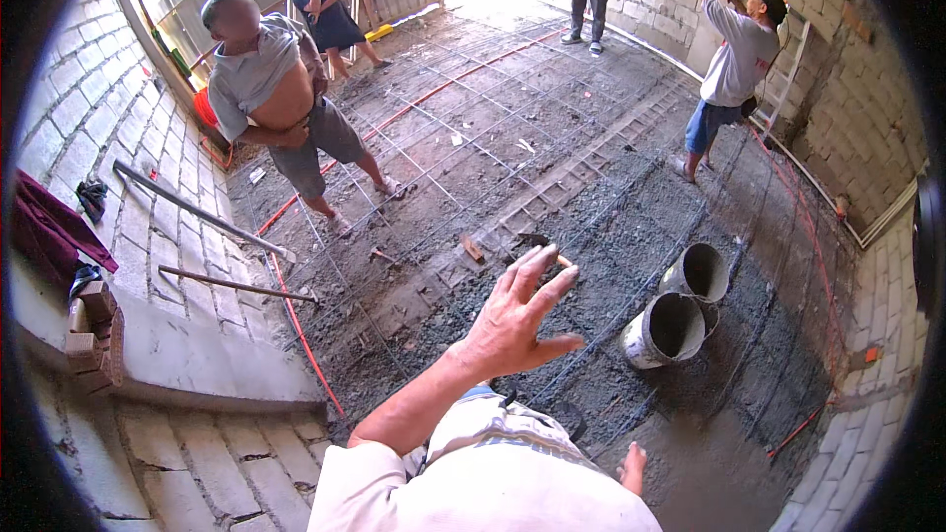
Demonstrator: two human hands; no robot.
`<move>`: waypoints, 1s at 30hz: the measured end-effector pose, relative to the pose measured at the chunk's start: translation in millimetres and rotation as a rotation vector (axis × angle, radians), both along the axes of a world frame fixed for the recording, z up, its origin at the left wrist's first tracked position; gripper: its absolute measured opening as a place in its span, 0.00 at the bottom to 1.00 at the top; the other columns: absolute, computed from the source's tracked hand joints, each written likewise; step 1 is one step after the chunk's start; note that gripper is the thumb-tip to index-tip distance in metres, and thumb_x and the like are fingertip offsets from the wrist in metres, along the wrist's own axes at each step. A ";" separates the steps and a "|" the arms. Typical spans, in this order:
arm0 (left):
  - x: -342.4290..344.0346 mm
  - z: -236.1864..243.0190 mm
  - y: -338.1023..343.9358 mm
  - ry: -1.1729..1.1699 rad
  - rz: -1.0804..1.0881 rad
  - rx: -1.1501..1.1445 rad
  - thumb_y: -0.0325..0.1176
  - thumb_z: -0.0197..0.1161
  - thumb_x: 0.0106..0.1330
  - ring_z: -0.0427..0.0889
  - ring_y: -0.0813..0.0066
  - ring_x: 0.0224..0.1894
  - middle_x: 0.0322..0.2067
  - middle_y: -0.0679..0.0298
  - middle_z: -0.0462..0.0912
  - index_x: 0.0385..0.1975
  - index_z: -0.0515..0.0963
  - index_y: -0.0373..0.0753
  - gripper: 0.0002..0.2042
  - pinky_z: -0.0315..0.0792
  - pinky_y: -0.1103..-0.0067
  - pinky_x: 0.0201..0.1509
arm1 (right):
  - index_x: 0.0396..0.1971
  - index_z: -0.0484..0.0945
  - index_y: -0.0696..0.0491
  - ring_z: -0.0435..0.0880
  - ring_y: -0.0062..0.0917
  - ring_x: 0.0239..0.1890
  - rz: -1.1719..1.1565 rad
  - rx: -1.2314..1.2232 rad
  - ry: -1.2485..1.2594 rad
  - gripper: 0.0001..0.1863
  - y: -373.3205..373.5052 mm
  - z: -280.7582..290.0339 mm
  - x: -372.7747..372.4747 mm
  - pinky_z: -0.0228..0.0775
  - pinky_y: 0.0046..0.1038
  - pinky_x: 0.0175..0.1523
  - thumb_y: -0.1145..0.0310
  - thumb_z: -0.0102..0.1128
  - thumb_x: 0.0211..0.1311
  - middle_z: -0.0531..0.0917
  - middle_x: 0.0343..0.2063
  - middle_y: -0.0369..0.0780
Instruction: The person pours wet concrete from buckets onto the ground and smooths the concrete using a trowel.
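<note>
My left hand (512,320) is raised in front of me over the floor, its thumb held apart from the fingers. What looks like a cigarette (565,261) pokes out between its fingertips. My right hand (633,468) hangs low at my right side, partly hidden by my body, so its fingers do not show clearly. To the right of my left hand, two cement-smeared buckets (644,347) stand close together on wet grey concrete (591,286). Beyond my fingertips lie a small wood piece (472,249) and a dark flat object (533,238).
A steel rebar grid (443,192) and red tubing (293,310) run across the rough floor. Two long-handled tools (197,209) lean by the left block wall. Several people stand around: one at left (281,99), one at right (734,59) near a ladder (785,84), others farther back.
</note>
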State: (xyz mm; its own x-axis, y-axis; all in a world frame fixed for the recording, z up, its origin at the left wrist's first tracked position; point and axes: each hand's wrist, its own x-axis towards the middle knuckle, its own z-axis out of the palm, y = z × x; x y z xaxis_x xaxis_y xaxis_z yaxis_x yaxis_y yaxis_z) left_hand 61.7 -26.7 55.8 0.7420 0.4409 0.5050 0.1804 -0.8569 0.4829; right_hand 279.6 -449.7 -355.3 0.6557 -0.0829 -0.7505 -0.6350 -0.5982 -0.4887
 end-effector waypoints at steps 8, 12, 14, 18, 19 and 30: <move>-3.5 -9.5 11.5 -0.032 0.100 -0.074 0.52 0.67 0.55 0.54 0.42 0.66 0.64 0.43 0.53 0.66 0.55 0.43 0.41 0.55 0.53 0.66 | 0.44 0.74 0.52 0.75 0.28 0.24 0.123 0.004 -0.126 0.22 43.7 14.1 13.5 0.66 0.32 0.20 0.49 0.51 0.62 0.77 0.26 0.39; -1.3 -9.2 26.4 -0.175 0.120 -0.037 0.51 0.65 0.58 0.51 0.49 0.69 0.66 0.45 0.53 0.66 0.54 0.38 0.41 0.53 0.59 0.68 | 0.42 0.74 0.52 0.74 0.26 0.23 0.086 -0.010 -0.114 0.21 38.9 9.8 2.9 0.65 0.30 0.19 0.49 0.52 0.62 0.75 0.23 0.38; -1.0 1.2 33.5 -0.252 0.100 -0.017 0.53 0.62 0.59 0.51 0.47 0.69 0.66 0.44 0.53 0.66 0.54 0.35 0.41 0.52 0.58 0.68 | 0.44 0.73 0.52 0.73 0.26 0.22 0.107 0.003 -0.091 0.22 38.9 11.1 -4.4 0.63 0.28 0.18 0.48 0.51 0.62 0.74 0.24 0.37; -2.8 29.3 33.5 -0.550 0.065 0.087 0.58 0.54 0.63 0.49 0.48 0.70 0.66 0.44 0.51 0.66 0.52 0.32 0.41 0.49 0.58 0.69 | 0.46 0.71 0.52 0.73 0.26 0.22 0.020 0.002 -0.056 0.23 26.6 9.0 -12.2 0.61 0.26 0.17 0.48 0.50 0.62 0.75 0.26 0.38; -2.5 36.2 33.1 -0.687 0.058 0.110 0.58 0.53 0.64 0.49 0.48 0.70 0.67 0.44 0.51 0.66 0.51 0.32 0.41 0.48 0.58 0.69 | 0.52 0.67 0.49 0.74 0.32 0.33 0.025 0.026 -0.017 0.26 16.3 4.3 -11.4 0.65 0.34 0.26 0.45 0.49 0.62 0.73 0.38 0.40; 131.7 81.2 58.0 -0.036 -0.199 -0.196 0.54 0.60 0.61 0.50 0.52 0.70 0.66 0.47 0.55 0.64 0.57 0.35 0.38 0.47 0.65 0.72 | 0.61 0.61 0.50 0.79 0.39 0.41 -0.089 -0.042 -0.023 0.34 -31.4 -13.5 -19.8 0.71 0.39 0.27 0.43 0.47 0.63 0.74 0.50 0.46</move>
State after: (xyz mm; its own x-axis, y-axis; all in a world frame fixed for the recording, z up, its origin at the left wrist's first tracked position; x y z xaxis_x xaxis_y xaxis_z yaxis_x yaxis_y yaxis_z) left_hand 193.4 31.3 137.1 0.8068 0.3804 0.4521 -0.0024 -0.7631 0.6463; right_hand 259.8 -481.1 -368.7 0.6616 -0.1726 -0.7297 -0.6753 -0.5603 -0.4797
